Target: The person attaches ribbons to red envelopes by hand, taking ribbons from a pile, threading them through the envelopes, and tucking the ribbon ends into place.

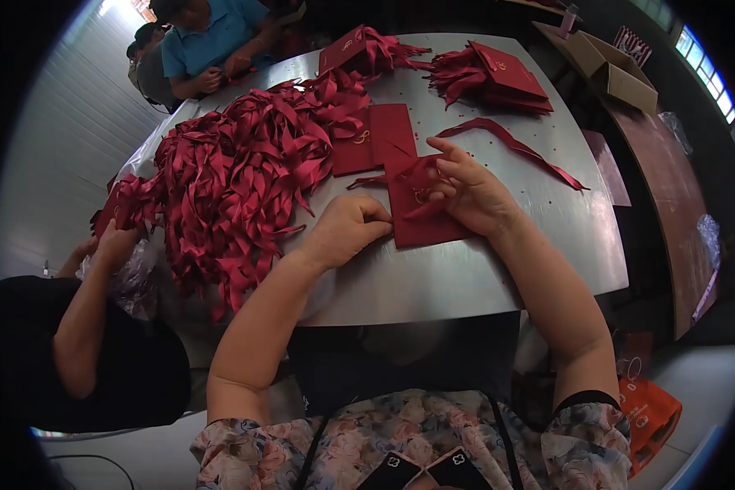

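Note:
A flat dark red bag (423, 227) with a gold mark lies on the metal table in front of me. My left hand (347, 230) is at its left edge, thumb and fingertips pressed together; whatever they may pinch is too small to make out. Over the bag's right side is my right hand (472, 189), palm turned up and fingers partly spread, close to a red ribbon that crosses the bag. Just behind lie more red bags (394, 131), one with a gold mark. A loose red ribbon (523, 149) stretches across the table to the right.
A large heap of red ribbons (245, 175) covers the metal table's (580, 245) left side. Stacked ribboned bags (510, 77) stand at the back. Co-workers sit at left (82, 351) and far left (212, 49). An open cardboard box (608, 69) is at right.

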Available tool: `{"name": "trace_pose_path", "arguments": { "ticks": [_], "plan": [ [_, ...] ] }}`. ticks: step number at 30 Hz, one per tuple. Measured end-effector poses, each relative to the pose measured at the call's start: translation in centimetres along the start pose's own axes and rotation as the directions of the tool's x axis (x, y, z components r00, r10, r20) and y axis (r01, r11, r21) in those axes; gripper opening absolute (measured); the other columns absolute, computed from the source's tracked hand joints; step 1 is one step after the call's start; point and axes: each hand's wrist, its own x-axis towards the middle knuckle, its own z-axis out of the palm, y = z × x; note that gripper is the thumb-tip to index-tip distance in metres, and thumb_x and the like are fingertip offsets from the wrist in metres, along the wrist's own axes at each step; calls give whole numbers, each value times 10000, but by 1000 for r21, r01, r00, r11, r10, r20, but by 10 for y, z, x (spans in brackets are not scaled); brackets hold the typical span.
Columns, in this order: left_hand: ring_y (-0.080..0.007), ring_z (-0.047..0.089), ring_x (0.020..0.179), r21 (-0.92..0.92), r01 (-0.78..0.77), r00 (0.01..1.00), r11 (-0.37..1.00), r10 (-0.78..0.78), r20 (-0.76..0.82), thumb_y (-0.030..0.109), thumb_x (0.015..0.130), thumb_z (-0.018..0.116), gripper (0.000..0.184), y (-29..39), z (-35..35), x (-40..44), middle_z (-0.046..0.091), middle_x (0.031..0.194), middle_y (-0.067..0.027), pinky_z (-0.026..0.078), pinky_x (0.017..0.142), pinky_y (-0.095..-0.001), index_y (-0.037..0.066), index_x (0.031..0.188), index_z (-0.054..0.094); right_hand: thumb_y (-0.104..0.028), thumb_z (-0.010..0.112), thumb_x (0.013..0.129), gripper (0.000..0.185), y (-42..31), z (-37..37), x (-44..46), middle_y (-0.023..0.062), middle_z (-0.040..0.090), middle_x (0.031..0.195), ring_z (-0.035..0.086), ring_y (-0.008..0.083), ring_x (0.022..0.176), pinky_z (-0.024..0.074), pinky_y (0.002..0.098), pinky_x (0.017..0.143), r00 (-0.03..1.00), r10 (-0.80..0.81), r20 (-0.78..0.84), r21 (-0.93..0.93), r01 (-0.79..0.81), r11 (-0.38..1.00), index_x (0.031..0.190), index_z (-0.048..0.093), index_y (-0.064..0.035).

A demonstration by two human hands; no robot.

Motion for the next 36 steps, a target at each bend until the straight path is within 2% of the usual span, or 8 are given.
{"name": "trace_pose_path", "arguments": {
  "ticks": [4,17,20,23,25,29,32,36],
  "plan": [
    [-126,592,742,113,-71,996,991,77,-50,39,786,719,84,-6,-2,3,613,787,-57,461,675,-267,-24,838,696,-76,679,875,630,-1,5,-2,51,565,891,524,121,723,474,283,736,995,-27,-93,-3,27,1000,1411,349,-87],
    [-113,560,702,289,-62,979,955,115,-170,34,769,728,75,-12,-30,14,590,758,-31,438,649,-259,-14,805,684,-65,635,898,600,5,7,0,95,609,1115,589,161,933,471,298,841,998,-18,-58,-87,13,996,1428,352,-80],
    [-113,568,745,-21,77,997,997,-77,22,29,769,727,93,-7,-36,21,606,823,-42,441,658,-255,-5,837,674,-34,642,888,643,6,4,0,107,607,1125,591,164,927,475,309,849,997,-31,-63,-64,27,998,1447,328,-78],
    [-276,630,879,199,-9,991,980,36,-132,66,728,714,98,-18,-33,29,645,1013,-117,497,773,-355,16,805,681,-11,653,876,662,6,7,0,97,628,1077,602,170,931,479,323,879,998,-4,-68,-36,2,999,1448,325,-73],
    [-314,604,994,568,-292,871,769,459,-175,64,722,710,93,-30,-28,36,617,1167,-131,479,872,-394,13,771,650,-12,659,873,655,10,5,2,78,642,1014,611,175,947,481,334,909,997,-51,-65,2,51,999,1440,334,-67],
    [-335,560,1117,508,-201,923,837,336,-189,66,727,701,95,-36,-21,42,608,1223,-138,444,968,-405,13,751,625,-5,658,868,629,12,2,1,64,648,968,618,183,953,480,343,934,997,-73,-32,-35,72,997,1419,361,-63],
    [-350,535,1174,596,-268,849,756,479,-225,68,734,683,76,-32,-22,43,621,1213,-145,428,1007,-401,22,746,623,9,647,859,609,9,7,0,66,646,977,613,178,944,478,336,912,997,-67,-36,-77,64,995,1403,382,-63],
    [-371,490,1253,589,-358,890,725,456,-20,46,717,703,96,-35,-35,57,625,1225,-128,385,1055,-410,41,768,623,5,640,844,585,8,8,1,67,642,983,604,170,927,473,314,866,997,-44,-63,-94,38,995,1380,415,-62]
  ]
}}
